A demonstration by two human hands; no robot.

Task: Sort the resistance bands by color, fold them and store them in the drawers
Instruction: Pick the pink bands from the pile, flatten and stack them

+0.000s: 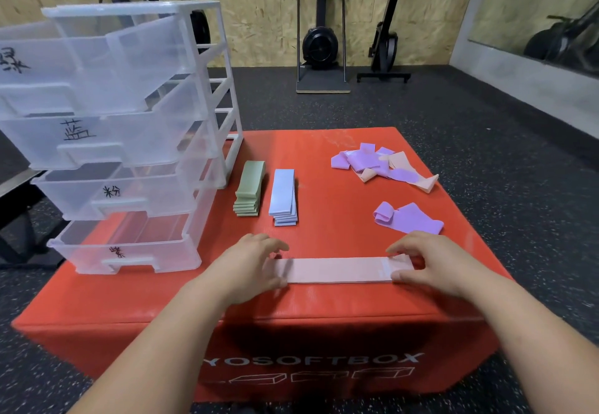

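A pink resistance band lies flat and stretched out near the front of the red soft box. My left hand pinches its left end and my right hand pinches its right end. Behind it stand a stack of folded green bands and a stack of folded blue bands. A loose purple band lies at the right. A jumbled pile of purple and pink bands sits at the far right. The clear plastic drawer unit stands at the left with its labelled drawers pulled out.
The red box stands on a dark speckled gym floor. Rowing machines stand upright against the wooden back wall. A mirror runs along the right wall.
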